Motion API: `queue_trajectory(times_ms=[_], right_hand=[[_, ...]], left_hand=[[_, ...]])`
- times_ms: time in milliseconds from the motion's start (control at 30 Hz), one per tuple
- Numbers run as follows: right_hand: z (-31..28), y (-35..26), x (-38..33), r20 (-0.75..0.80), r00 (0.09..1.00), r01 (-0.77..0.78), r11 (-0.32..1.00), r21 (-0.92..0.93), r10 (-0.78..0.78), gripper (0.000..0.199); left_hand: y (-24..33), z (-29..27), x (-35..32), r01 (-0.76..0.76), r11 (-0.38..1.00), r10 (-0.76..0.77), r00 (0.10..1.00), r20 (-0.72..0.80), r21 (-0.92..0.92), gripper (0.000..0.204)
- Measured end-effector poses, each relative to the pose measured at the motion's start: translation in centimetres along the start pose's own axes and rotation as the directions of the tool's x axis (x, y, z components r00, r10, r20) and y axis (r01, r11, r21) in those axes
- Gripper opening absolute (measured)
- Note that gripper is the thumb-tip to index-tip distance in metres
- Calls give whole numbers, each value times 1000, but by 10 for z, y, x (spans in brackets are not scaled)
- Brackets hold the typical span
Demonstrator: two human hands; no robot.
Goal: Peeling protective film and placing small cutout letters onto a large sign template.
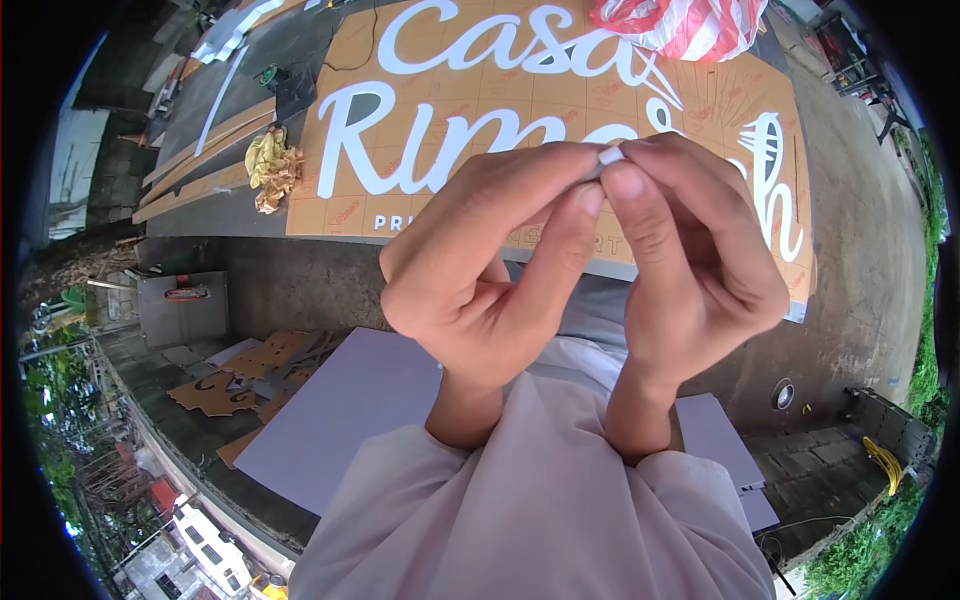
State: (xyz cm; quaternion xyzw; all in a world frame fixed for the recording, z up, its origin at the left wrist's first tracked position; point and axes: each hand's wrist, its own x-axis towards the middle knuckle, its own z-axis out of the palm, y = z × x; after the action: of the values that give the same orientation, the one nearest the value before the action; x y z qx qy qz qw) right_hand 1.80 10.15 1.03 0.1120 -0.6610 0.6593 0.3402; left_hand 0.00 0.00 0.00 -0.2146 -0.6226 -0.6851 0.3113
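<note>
My left hand point(480, 240) and my right hand point(695, 235) are raised in front of me, their fingertips meeting. Between the pinched thumbs and forefingers is a tiny white piece point(609, 156); its kind is too small to make out. Both hands are closed on it. Beyond them lies a large brown sign panel point(450, 110) bearing raised white cut-out letters point(345, 140), some hidden behind my hands. A white fork-shaped cut-out point(764, 145) sits at the panel's right side. What looks like a pair of scissors point(662, 80) rests on the upper letters.
A red-and-white striped plastic bag point(690, 25) lies at the panel's far edge. Crumpled yellow and brown paper point(273, 165) sits left of the panel, near long wooden strips point(205, 190). Below are cardboard offcuts point(250, 370), a pale sheet point(340, 400) and a tape roll point(784, 394).
</note>
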Motion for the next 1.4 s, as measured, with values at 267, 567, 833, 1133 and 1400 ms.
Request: queue_trajectory(times_ms=[267,567,833,1133,1400], right_hand=[[0,17,-4,-37,966,240,941,-238,-256,15],[4,7,-9,-42,978,202,979,-31,-203,13],[6,1,-9,36,921,369,838,-403,-389,13],[5,-4,-6,87,964,264,920,-291,-250,17],[2,6,7,141,905,426,860,-282,-402,19]], left_hand=[[4,3,-4,96,995,-96,995,34,-5,21],[3,2,-8,250,900,-222,968,119,-357,16],[-5,16,-15,145,830,-150,988,34,-538,14],[-4,18,-16,219,642,-333,943,-10,-735,9],[-19,5,-11,187,654,-93,981,168,-733,12]])
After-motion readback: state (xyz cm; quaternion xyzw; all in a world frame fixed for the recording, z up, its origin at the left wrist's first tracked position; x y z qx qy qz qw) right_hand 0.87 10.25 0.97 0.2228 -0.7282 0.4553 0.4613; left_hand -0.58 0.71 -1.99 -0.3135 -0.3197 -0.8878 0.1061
